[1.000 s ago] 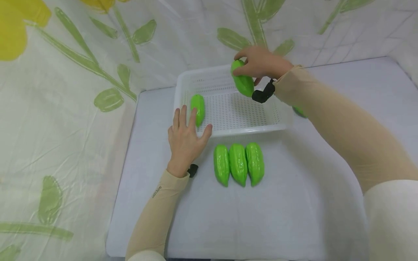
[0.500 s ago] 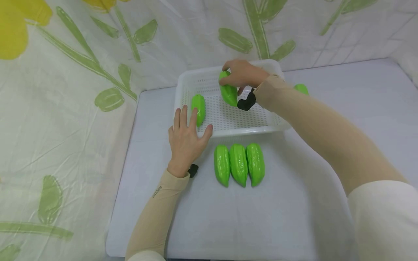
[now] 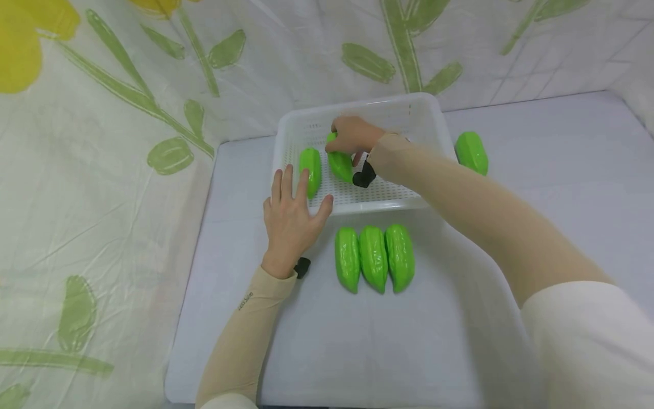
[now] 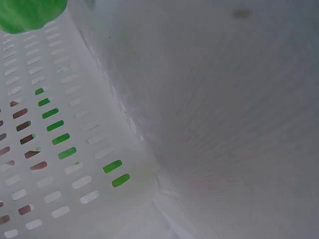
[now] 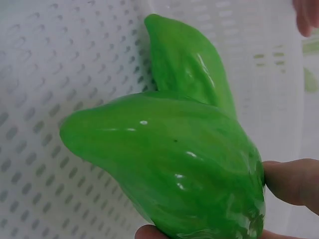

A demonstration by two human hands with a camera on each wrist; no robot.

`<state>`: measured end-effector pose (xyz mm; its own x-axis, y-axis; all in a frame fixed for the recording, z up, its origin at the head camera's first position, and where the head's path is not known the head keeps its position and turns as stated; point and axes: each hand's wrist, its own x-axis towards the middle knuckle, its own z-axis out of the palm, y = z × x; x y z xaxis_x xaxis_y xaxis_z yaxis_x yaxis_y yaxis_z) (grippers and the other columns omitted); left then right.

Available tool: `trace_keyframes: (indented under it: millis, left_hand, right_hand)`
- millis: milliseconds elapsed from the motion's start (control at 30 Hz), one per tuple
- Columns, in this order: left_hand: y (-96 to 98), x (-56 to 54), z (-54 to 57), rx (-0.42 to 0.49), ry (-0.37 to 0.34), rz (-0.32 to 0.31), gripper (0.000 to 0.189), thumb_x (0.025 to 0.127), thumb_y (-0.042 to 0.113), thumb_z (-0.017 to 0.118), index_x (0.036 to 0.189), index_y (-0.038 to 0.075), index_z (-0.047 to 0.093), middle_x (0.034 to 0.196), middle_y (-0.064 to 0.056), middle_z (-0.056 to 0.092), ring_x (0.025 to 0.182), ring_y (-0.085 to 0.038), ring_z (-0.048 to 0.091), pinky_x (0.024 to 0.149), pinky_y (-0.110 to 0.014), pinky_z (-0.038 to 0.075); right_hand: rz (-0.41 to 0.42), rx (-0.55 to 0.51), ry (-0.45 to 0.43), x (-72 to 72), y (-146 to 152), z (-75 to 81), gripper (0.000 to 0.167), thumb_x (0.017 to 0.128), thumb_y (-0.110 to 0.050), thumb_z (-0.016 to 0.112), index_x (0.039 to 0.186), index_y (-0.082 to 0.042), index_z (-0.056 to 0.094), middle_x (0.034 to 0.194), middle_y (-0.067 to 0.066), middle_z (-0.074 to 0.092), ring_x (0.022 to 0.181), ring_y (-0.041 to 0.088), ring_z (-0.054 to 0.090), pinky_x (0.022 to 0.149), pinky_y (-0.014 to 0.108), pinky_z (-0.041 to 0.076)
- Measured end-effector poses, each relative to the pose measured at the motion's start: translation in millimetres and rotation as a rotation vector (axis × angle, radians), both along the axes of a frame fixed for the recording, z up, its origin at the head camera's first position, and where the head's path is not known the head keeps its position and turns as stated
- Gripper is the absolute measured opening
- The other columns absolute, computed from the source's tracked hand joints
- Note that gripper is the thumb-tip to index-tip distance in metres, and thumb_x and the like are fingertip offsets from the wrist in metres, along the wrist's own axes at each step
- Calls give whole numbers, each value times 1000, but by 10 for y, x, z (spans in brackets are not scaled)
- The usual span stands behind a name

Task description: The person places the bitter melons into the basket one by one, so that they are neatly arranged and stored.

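Note:
My right hand (image 3: 356,135) grips a glossy green ridged fruit (image 3: 339,166) with a pointed tip, low inside the white plastic basket (image 3: 380,205). In the right wrist view the fruit (image 5: 169,149) fills the middle, thumb and fingertips around its thick end. Behind it lies a second green fruit (image 5: 187,59), which in the head view is the green fruit (image 3: 311,162) at the basket's left side. My left hand (image 3: 291,224) rests over the basket's front left rim, fingers spread and straight, overlapping that second fruit. The left wrist view shows the basket's slotted wall (image 4: 84,139).
Three more green fruits (image 3: 373,258) lie side by side on the white table (image 3: 409,352) in front of the basket. Another green fruit (image 3: 471,152) lies right of the basket. A floral curtain (image 3: 286,62) hangs behind and to the left.
My right hand has carried the green fruit leftward and down into the basket, close to the other one. The fruit right of the basket has come into fuller view. My left hand stays put.

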<state>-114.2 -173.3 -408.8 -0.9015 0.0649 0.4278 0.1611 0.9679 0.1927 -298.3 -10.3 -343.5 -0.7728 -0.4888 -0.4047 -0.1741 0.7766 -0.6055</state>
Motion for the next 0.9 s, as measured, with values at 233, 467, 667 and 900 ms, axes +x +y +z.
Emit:
trace_keyframes:
  millis: [233, 467, 667, 900]
  left_hand:
    - [-9, 0, 2, 5, -16, 2, 77, 97, 63, 44, 152, 9, 51, 162, -22, 41, 152, -42, 35, 90, -66, 50]
    - [-3, 1, 15, 10, -35, 4, 77, 98, 63, 45, 153, 10, 50, 163, -22, 39, 153, -42, 34, 89, -66, 50]
    - [-6, -3, -2, 8, -30, 4, 76, 98, 63, 46, 153, 11, 50, 163, -22, 39, 153, -42, 33, 88, -65, 50]
    - [-6, -4, -14, 7, -20, 3, 76, 98, 63, 46, 152, 11, 51, 163, -22, 39, 153, -41, 33, 87, -65, 50]
  right_hand:
    - [-3, -21, -59, 29, -171, -104, 64, 101, -25, 60, 153, 3, 37, 141, 19, 54, 111, 31, 67, 71, 32, 64]
    - [-32, 13, -80, 17, -285, -220, 46, 103, -24, 57, 139, 2, 47, 127, 16, 57, 104, 31, 68, 70, 32, 64]
    - [-52, 24, -93, -1, -331, -291, 41, 104, -25, 58, 133, 2, 48, 120, 15, 57, 98, 30, 70, 68, 31, 63]
    - [-52, 36, -85, -31, -357, -354, 43, 103, -28, 58, 132, 1, 49, 119, 14, 58, 95, 30, 70, 66, 32, 63]
